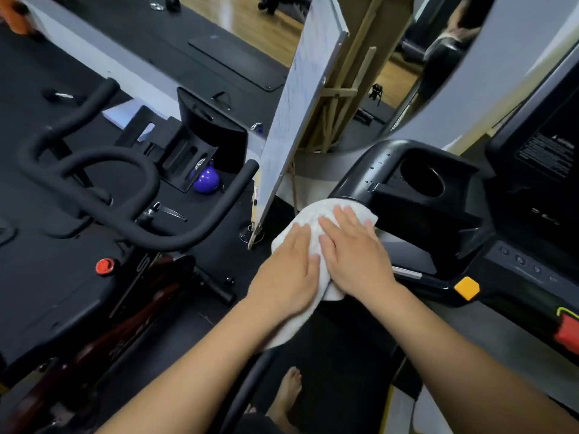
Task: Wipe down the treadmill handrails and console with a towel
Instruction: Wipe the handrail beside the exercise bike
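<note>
A white towel [316, 214] is draped over the left end of the treadmill's black console [407, 195], where the handrail meets it. My left hand [288, 270] lies flat on the towel's left side, fingers together. Beside it, my right hand [354, 249] presses the towel's right side, fingers spread slightly. Both palms hold the cloth against the rail, which is hidden under it. A loose tail of the towel hangs down below my left wrist. The console has a round cup holder [423, 180], and number keys [520, 261] sit to the right.
A black exercise bike handlebar [103, 195] with a red knob [105, 266] stands to the left. A tilted white board on a wooden easel [300, 114] leans close ahead. An orange button [466, 288] and red safety clip [568, 332] are at the right. My bare foot [288, 393] rests on the belt.
</note>
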### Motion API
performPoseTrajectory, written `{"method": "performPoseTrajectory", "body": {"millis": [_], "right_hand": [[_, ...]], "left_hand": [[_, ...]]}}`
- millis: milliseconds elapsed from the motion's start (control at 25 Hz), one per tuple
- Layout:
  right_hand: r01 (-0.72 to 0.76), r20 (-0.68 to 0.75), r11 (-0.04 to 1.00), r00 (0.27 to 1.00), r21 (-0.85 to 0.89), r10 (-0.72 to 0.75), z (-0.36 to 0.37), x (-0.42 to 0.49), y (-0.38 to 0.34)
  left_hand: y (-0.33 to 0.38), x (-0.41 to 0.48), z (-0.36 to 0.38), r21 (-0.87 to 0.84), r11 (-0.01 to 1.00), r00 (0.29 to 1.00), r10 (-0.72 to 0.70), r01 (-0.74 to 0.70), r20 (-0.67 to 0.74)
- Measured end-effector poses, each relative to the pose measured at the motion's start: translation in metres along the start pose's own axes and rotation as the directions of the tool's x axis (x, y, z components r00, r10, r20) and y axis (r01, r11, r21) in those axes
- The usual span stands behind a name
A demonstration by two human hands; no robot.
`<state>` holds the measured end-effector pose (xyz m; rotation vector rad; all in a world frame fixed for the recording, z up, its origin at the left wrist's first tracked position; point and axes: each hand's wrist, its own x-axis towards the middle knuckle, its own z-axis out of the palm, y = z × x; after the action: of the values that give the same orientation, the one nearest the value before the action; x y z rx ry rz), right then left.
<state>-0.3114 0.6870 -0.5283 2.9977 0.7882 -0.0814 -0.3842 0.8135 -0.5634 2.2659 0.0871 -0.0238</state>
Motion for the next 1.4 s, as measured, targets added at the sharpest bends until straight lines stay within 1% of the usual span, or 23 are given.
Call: {"method": "performPoseTrajectory", "body": {"millis": [40, 80, 120, 160, 200, 240, 280, 360, 400, 480, 600, 680, 760, 840, 880, 960, 1040, 1120, 1160, 1240, 1280, 1320, 1400], "right_hand": [[-0.023, 0.053, 0.999, 0.998, -0.025, 0.025, -0.002, 0.014, -0.005], [-0.04, 0.066, 0.998, 0.997, -0.057, 0.043, -0.001, 0.02, -0.011], [-0.027, 0.047, 0.996, 0.998, -0.087, 0.031, 0.002, 0.016, -0.016], [0.01, -0.011, 0.996, 1.0, -0.092, -0.011, 0.004, 0.005, -0.023], [0.061, -0.055, 0.996, 0.996, -0.071, -0.065, 0.007, -0.014, -0.029], [0.105, -0.093, 0.994, 0.99, -0.036, -0.108, 0.008, -0.036, -0.034], [0.135, -0.1, 0.991, 0.986, 0.002, -0.134, 0.01, -0.057, -0.036], [0.153, -0.107, 0.988, 0.983, 0.04, -0.148, 0.011, -0.083, -0.035], [0.154, -0.112, 0.986, 0.983, 0.062, -0.146, 0.013, -0.083, -0.032], [0.171, -0.108, 0.98, 0.981, 0.1, -0.16, 0.014, -0.067, -0.025], [0.233, -0.079, 0.968, 0.971, 0.091, -0.226, 0.016, -0.021, -0.01], [0.208, -0.058, 0.971, 0.978, 0.121, -0.202, 0.011, 0.009, -0.005], [0.16, -0.048, 0.973, 0.987, 0.166, -0.154, 0.008, 0.021, -0.008], [0.158, -0.11, 0.966, 0.984, 0.203, -0.138, 0.01, 0.005, -0.015], [0.189, -0.151, 0.956, 0.976, 0.223, -0.157, 0.012, -0.01, -0.019], [0.252, -0.165, 0.934, 0.962, 0.252, -0.215, 0.016, -0.039, -0.021], [0.28, -0.127, 0.93, 0.958, 0.237, -0.256, 0.014, -0.042, -0.019], [0.292, -0.094, 0.944, 0.955, 0.155, -0.281, 0.009, -0.019, -0.02], [0.286, -0.07, 0.953, 0.958, 0.104, -0.28, 0.007, -0.002, -0.021], [0.22, -0.023, 0.974, 0.975, 0.043, -0.22, 0.003, 0.022, -0.028], [0.18, -0.022, 0.983, 0.984, 0.036, -0.179, 0.004, 0.025, -0.031], [0.149, -0.031, 0.987, 0.989, 0.057, -0.147, 0.005, 0.019, -0.036], [0.171, -0.083, 0.977, 0.983, 0.124, -0.162, 0.01, -0.014, -0.043]], "left_hand": [[0.003, 0.012, -0.004, -0.155, 0.984, 0.995, -0.094, 0.088, -0.035], [0.004, 0.018, -0.009, -0.253, 0.953, 0.982, -0.183, 0.168, -0.039], [0.0, 0.016, -0.015, -0.259, 0.94, 0.974, -0.228, 0.221, 0.005], [-0.008, 0.007, -0.021, -0.207, 0.947, 0.969, -0.233, 0.245, 0.084], [-0.016, -0.008, -0.027, -0.146, 0.959, 0.962, -0.218, 0.243, 0.166], [-0.023, -0.025, -0.032, -0.097, 0.97, 0.958, -0.197, 0.221, 0.208], [-0.027, -0.044, -0.035, -0.075, 0.976, 0.959, -0.183, 0.204, 0.218], [-0.029, -0.064, -0.029, -0.063, 0.981, 0.973, -0.172, 0.183, 0.155], [-0.029, -0.063, -0.024, -0.047, 0.982, 0.978, -0.179, 0.185, 0.105], [-0.025, -0.048, -0.017, -0.012, 0.984, 0.981, -0.179, 0.18, 0.071], [-0.021, -0.013, -0.009, -0.049, 0.992, 0.991, -0.117, 0.12, 0.058], [-0.014, 0.005, -0.013, -0.114, 0.988, 0.993, -0.101, 0.107, 0.059], [-0.011, 0.008, -0.017, -0.171, 0.981, 0.991, -0.076, 0.094, 0.109], [-0.017, -0.006, -0.019, -0.165, 0.978, 0.983, -0.102, 0.127, 0.155], [-0.024, -0.016, -0.019, -0.151, 0.977, 0.978, -0.128, 0.153, 0.162], [-0.033, -0.036, -0.02, -0.135, 0.972, 0.973, -0.172, 0.194, 0.155], [-0.035, -0.037, -0.021, -0.158, 0.962, 0.967, -0.195, 0.221, 0.164], [-0.036, -0.015, -0.018, -0.168, 0.953, 0.953, -0.213, 0.251, 0.216], [-0.037, -0.002, -0.015, -0.192, 0.944, 0.946, -0.219, 0.268, 0.24], [-0.041, 0.015, -0.01, -0.292, 0.911, 0.943, -0.224, 0.292, 0.245], [-0.041, 0.016, -0.009, -0.296, 0.916, 0.951, -0.209, 0.272, 0.225], [-0.04, 0.009, -0.01, -0.258, 0.939, 0.962, -0.173, 0.226, 0.212], [-0.038, -0.016, -0.013, -0.16, 0.982, 0.981, -0.069, 0.099, 0.18]]}}
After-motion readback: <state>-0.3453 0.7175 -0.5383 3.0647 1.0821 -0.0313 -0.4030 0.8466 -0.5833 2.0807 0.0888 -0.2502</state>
